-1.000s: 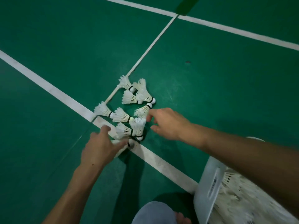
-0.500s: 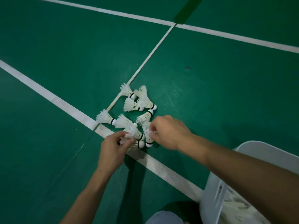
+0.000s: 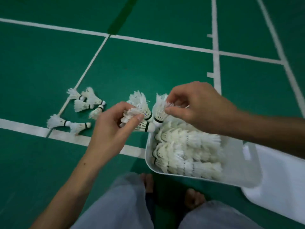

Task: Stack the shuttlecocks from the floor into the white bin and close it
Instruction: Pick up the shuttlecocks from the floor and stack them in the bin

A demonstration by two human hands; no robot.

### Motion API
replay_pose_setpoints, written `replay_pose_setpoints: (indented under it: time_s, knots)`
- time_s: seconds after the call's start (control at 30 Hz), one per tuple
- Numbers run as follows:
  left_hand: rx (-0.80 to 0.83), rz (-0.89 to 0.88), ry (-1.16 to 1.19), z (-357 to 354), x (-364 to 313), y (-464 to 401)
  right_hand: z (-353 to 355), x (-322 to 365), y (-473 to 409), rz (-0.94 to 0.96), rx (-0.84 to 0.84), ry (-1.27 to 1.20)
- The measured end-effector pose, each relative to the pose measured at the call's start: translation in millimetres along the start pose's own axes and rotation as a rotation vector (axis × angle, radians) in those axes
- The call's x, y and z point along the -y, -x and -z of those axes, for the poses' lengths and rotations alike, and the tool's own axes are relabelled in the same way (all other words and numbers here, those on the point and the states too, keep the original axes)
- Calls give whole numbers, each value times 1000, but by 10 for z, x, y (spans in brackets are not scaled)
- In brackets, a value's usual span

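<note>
The left hand point(image 3: 109, 129) is gripping a small bunch of white feathered shuttlecocks with black-banded cork tips point(image 3: 140, 113), thumb and fingers curled round their skirts, the cork ends pointing toward the near-left corner of the bin. The right hand point(image 3: 199, 104) is pinching a single white feathered shuttlecock point(image 3: 159, 111) by its feather skirt between thumb and forefinger, cork tip hanging down just above that same corner. The two held lots are almost touching at the corks.

The white rectangular plastic bin point(image 3: 244, 162) is sitting on the green court floor point(image 3: 148, 68) at the right, its rounded left rim lying just past a white court line point(image 3: 24, 128). Inside it, rows of white shuttlecocks nested into long stacks point(image 3: 186, 154) are lying side by side and filling most of the bin; its right-hand part is showing bare wall. A flat white plastic lid point(image 3: 280, 187) is lying beside the bin's right edge, off the opening.

Six loose white shuttlecocks point(image 3: 85, 103) are lying on the floor well to the left of the hands, clustered at the junction of a thin white line and the broad one, two of them touching the broad line. Open green floor is stretching between that cluster and the bin's left rim. The person's grey-trousered knees point(image 3: 122, 204) and bare toes point(image 3: 194, 197) are sitting close against the bin's near edge.
</note>
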State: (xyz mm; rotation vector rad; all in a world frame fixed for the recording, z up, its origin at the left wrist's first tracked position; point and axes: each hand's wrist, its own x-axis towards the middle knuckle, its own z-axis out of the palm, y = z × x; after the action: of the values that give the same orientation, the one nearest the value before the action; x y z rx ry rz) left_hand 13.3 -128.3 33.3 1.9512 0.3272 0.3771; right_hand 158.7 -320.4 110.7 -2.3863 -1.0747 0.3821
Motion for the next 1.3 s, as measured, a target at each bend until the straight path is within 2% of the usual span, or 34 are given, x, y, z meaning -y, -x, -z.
replay_pose_setpoints:
  time_s: [0.13, 0.23, 0.3, 0.37, 0.43, 0.53, 0.63, 0.8, 0.9, 1.03, 1.2, 1.3]
  knots:
    - [174, -88, -33, -427, -263, 83, 157, -323, 639, -155, -73, -87]
    - [227, -121, -100, -609, -315, 33, -41, -616, 955, -307, -141, -192]
    - [240, -212, -333, -668, -253, -16, -295, -759, 1059, -401, -159, -213]
    - [208, -424, -695, -724, -168, -84, -549, -879, 1107, -486, -156, -232]
    - [257, -545, -919, -805, -94, -158, -749, -984, 1117, -550, -120, -238]
    - [420, -555, -1122, -870, 62, -233, -984, -1039, 1097, -603, -49, -155]
    - [512, -535, -1225, -926, 149, -262, -1137, -1007, 1026, -597, -22, -80]
    - [581, -505, -1334, -1040, 302, -295, -1046, -1055, 881, -635, 28, -77]
    - [618, -490, -1341, -1063, 385, -310, -1007, -1092, 871, -667, -16, -93]
    - [573, -524, -1289, -1064, 399, -342, -1161, -1071, 858, -653, -105, -249]
    - [507, -541, -1207, -1048, 338, -363, -1329, -1102, 797, -647, -16, -398]
    - [497, -512, -1165, -1035, 240, -342, -1415, -1088, 738, -706, -59, -535]
